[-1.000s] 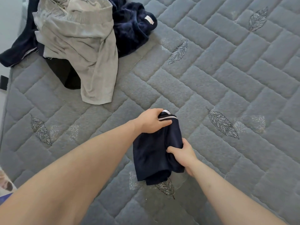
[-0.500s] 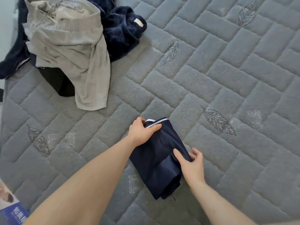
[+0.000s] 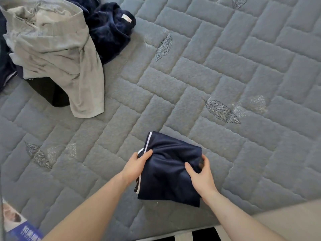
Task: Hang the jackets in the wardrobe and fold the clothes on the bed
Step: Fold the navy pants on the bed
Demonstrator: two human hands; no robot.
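Clothes heap (image 3: 57,54) on quilted bed (image 3: 225,70)

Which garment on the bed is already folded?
The navy garment with white trim, held at its sides by the left hand and right hand. The grey garment and fuzzy navy one lie crumpled in the pile.

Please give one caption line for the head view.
Both hands, left and right, grip a folded navy garment on the grey quilted bed.

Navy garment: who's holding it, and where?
Both hands grip the folded navy garment: left hand at its white-piped left edge, right hand at its right edge.
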